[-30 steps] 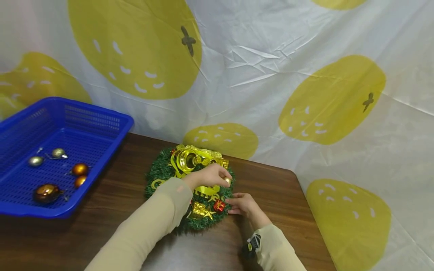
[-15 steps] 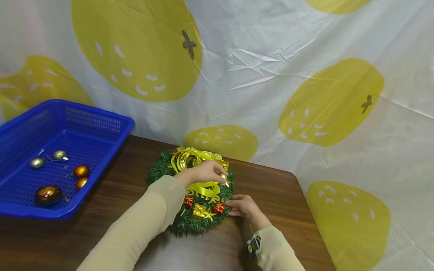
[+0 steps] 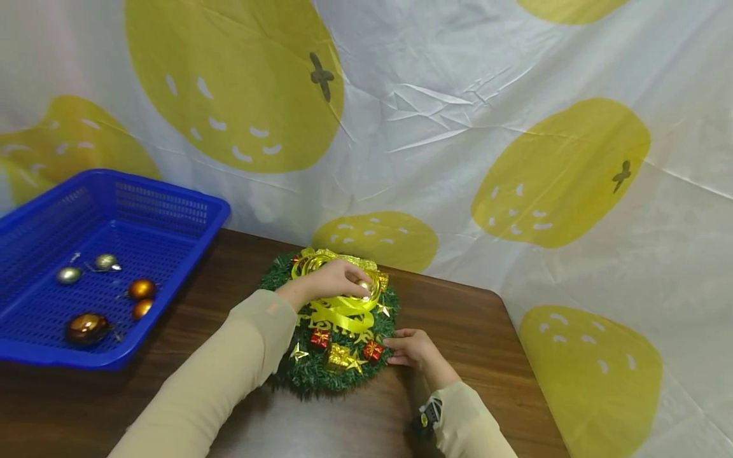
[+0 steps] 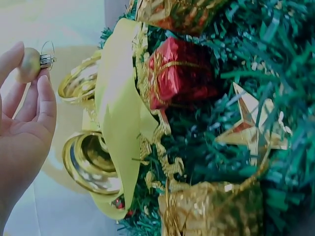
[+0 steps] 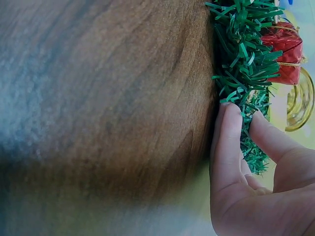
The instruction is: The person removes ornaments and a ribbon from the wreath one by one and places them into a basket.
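A green Christmas wreath lies on the table, decorated with gold bells, yellow ribbon, red gift boxes and gold stars. Over its upper right part, my left hand pinches a small gold bauble between thumb and fingers. The bauble's silver cap and wire loop point toward the wreath in the left wrist view. My right hand grips the wreath's right edge, with green tinsel between thumb and fingers. The left forearm hides part of the wreath's left side.
On the left stands a blue plastic basket holding two pale gold baubles, two orange ones and a larger brown one. Behind the brown wooden table hangs a white curtain with yellow fruit prints.
My left hand has moved left and slightly up with the bauble, from the wreath's right edge toward the bells, uncovering a star and a red box. The right hand stays put.
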Available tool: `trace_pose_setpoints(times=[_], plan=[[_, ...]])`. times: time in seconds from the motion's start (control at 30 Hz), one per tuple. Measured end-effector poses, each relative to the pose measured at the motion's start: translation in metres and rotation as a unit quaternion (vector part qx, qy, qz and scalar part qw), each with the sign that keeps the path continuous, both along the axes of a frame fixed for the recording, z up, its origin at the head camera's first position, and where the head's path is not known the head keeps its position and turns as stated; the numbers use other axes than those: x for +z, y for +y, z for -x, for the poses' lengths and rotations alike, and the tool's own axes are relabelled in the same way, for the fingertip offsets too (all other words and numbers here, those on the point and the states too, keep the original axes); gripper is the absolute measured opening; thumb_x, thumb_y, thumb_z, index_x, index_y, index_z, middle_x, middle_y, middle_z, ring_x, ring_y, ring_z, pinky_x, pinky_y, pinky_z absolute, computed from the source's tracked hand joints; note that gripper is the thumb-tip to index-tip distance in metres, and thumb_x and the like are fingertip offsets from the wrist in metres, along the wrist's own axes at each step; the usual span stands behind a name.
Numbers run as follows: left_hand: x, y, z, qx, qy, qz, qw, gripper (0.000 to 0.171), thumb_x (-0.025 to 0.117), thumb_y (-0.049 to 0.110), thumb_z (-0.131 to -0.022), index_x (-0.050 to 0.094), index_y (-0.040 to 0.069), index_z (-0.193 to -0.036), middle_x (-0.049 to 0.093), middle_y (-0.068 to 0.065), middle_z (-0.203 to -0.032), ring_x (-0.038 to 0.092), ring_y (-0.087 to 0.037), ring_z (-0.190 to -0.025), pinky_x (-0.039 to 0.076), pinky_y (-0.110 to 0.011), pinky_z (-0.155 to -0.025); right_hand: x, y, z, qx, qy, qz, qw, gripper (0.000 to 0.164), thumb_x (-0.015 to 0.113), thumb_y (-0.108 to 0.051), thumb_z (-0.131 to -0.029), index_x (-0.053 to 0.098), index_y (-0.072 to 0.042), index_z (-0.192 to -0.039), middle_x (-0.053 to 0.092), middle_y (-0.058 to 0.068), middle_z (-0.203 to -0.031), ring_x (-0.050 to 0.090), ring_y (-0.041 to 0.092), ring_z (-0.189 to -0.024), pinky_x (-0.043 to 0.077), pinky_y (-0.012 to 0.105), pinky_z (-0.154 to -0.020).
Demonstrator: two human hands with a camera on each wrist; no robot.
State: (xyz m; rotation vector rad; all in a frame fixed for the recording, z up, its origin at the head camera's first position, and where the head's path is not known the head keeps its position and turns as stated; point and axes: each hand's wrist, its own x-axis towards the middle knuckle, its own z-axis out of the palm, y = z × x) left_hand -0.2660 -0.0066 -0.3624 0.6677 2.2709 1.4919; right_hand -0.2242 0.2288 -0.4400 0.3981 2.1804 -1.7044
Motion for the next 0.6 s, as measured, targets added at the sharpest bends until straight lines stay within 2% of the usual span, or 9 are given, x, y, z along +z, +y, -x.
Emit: trace_pose_setpoints(times=[0.2,0.33,0.4,0.6], plan=[[0.0,-0.01,0.003,0.01,-0.002,-0.003,0.9999,0.039,0.065,0.02,-0.088,0.06,0.003,-0.123,0.059,-0.013,-0.124,0.054,-0.028,-0.115,0.049,-0.039,-0.092,0.001,0.0,-0.001,0.001,-0.002,0.0,1.0,0.055,0.06,0.003,-0.087,0.033,0.017,-0.133,0.048,0.003,-0.068,0.052,0.01,-0.052,0.056,0.023,-0.055],[0.002,-0.019,0.004,0.014,0.01,0.01,0.9998,0.039,0.064,0.021,-0.089,0.061,0.005,-0.123,0.059,-0.014,-0.126,0.055,-0.029,-0.116,0.048,-0.041,-0.094,0.002,-0.002,-0.001,-0.005,0.001,-0.003,1.0,0.054,0.06,0.003,-0.086,0.035,0.017,-0.132,0.049,0.003,-0.07,0.051,0.011,-0.053,0.057,0.025,-0.057],[0.003,-0.024,0.006,0.015,0.02,0.017,0.9996,0.038,0.064,0.022,-0.089,0.061,0.005,-0.123,0.059,-0.013,-0.127,0.054,-0.029,-0.117,0.047,-0.042,-0.096,-0.004,0.002,0.003,0.009,0.001,0.01,1.0,0.053,0.066,0.0,-0.083,0.04,0.014,-0.127,0.051,0.003,-0.072,0.053,0.011,-0.054,0.058,0.027,-0.059],[0.007,-0.036,0.009,0.018,0.029,0.005,0.9994,0.04,0.062,0.018,-0.09,0.058,0.0,-0.125,0.056,-0.017,-0.13,0.051,-0.032,-0.121,0.047,-0.042,-0.096,-0.003,0.002,0.004,0.008,-0.001,0.007,1.0,0.051,0.064,0.001,-0.085,0.04,0.015,-0.128,0.052,0.004,-0.073,0.054,0.011,-0.054,0.057,0.025,-0.058]])
